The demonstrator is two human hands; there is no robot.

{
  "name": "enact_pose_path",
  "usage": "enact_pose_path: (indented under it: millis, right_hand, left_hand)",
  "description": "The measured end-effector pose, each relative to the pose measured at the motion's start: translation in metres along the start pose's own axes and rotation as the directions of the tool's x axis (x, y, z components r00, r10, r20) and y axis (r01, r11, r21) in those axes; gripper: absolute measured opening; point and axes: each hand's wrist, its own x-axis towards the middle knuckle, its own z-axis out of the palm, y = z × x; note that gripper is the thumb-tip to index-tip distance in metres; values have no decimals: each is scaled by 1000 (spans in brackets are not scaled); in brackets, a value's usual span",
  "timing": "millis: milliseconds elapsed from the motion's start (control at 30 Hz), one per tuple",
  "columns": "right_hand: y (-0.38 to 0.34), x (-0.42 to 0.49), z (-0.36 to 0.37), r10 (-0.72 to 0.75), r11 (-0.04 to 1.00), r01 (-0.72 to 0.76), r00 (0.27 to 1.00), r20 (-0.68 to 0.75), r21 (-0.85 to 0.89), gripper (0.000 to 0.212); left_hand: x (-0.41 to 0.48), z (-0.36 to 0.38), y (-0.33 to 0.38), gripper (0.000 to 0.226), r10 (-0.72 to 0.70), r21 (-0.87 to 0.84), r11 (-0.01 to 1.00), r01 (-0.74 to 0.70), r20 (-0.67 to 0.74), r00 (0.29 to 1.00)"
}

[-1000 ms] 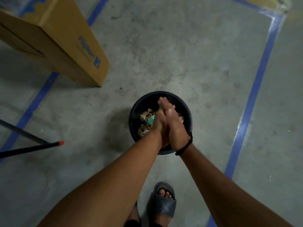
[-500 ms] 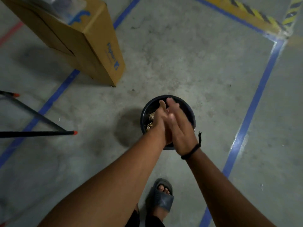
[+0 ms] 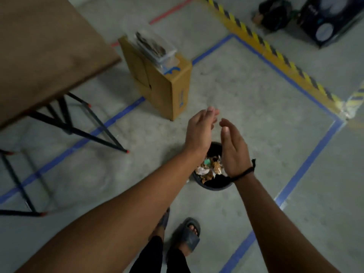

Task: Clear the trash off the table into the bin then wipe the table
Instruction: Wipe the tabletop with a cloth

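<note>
The left hand [image 3: 200,133] and right hand [image 3: 234,154] hover empty, fingers straight, palms facing and slightly apart, directly above the black bin [image 3: 214,187] holding crumpled trash [image 3: 211,169].

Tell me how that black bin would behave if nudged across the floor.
The black bin probably slides rather than rolls, since it stands upright on the flat floor. Likely light: only crumpled wrappers show inside. A high push might tip it.
</note>
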Motion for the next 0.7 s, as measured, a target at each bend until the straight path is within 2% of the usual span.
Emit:
enact_pose_path:
  millis: [100,167,233,267,400,533,600,700]
  right_hand:
    - [-96,2,22,-172,972,165,985,28,170,48]
    - [-153,-3,44,-258,920,228,964,55,320,47]
    - [-206,-9,67,-315,881,254,944,95,399,54]
    - [-233,-15,76,-323,877,245,938,128,414,56]
    - [-336,-36,120,-361,866,229,902,237,445,35]
    - [-421,-54,177,-447,834,249,828,339,492,45]
    - [-456,-60,206,-493,813,276,795,354,512,43]
    - [-505,-60,248,-545,785,314,760,354,534,47]
  left_hand:
    - [-26,-30,87,20,185,47,982,-182,-77,980]
    - [-53,-59,142,19,293,112,954,-279,-142,946]
    - [-81,-91,189,21,393,166,917,-364,-209,895]
    - [-96,-107,209,20,418,193,905,-379,-242,876]
    - [-141,-175,280,17,491,260,871,-418,-397,776]
    - [-164,-253,335,21,590,348,807,-477,-496,637]
    - [-169,-289,360,23,623,376,781,-498,-527,578]
    - [-172,-339,399,22,704,485,710,-511,-505,499]
